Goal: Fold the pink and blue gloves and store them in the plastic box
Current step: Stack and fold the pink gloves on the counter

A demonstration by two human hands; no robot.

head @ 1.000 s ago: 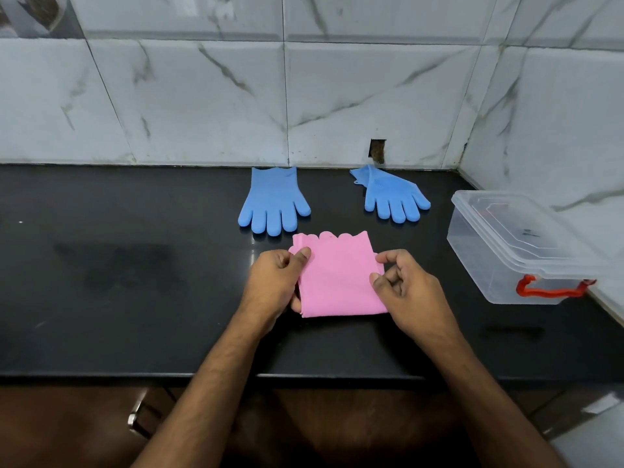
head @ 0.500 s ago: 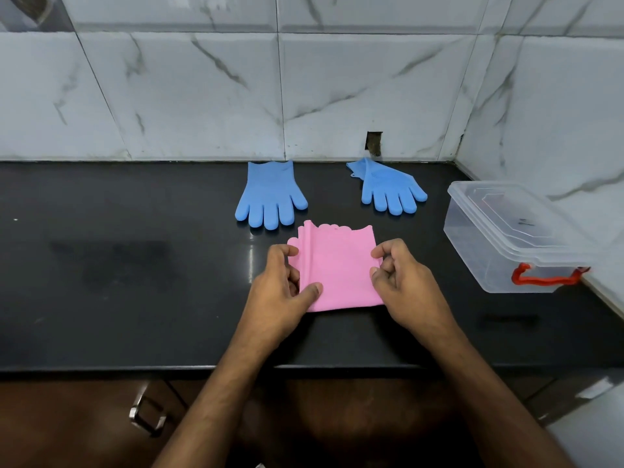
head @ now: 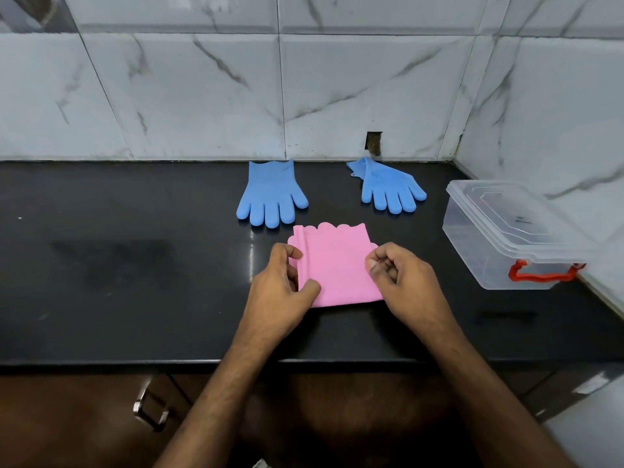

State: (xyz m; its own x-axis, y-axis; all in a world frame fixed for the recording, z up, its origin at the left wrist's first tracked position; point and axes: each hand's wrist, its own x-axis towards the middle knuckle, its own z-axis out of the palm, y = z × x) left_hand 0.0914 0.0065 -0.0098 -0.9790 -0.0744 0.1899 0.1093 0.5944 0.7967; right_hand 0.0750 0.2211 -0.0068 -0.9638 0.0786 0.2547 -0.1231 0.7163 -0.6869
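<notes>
1. The folded pink gloves (head: 334, 265) lie on the table (head: 135, 265); left hand (head: 280, 288) pinches their left edge, right hand (head: 401, 282) their right.
2. They look soft, light and floppy; best held at both side edges.
3. The blue gloves (head: 271, 197) wait flat behind, the lidded plastic box (head: 506, 234) stands right.

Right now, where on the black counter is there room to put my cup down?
The widest bare stretch of the counter is left of the left blue glove and the left hand. A smaller bare strip lies between the right hand and the plastic box. The middle is crowded: both hands grip the folded pink glove, just below the blue gloves.
</notes>
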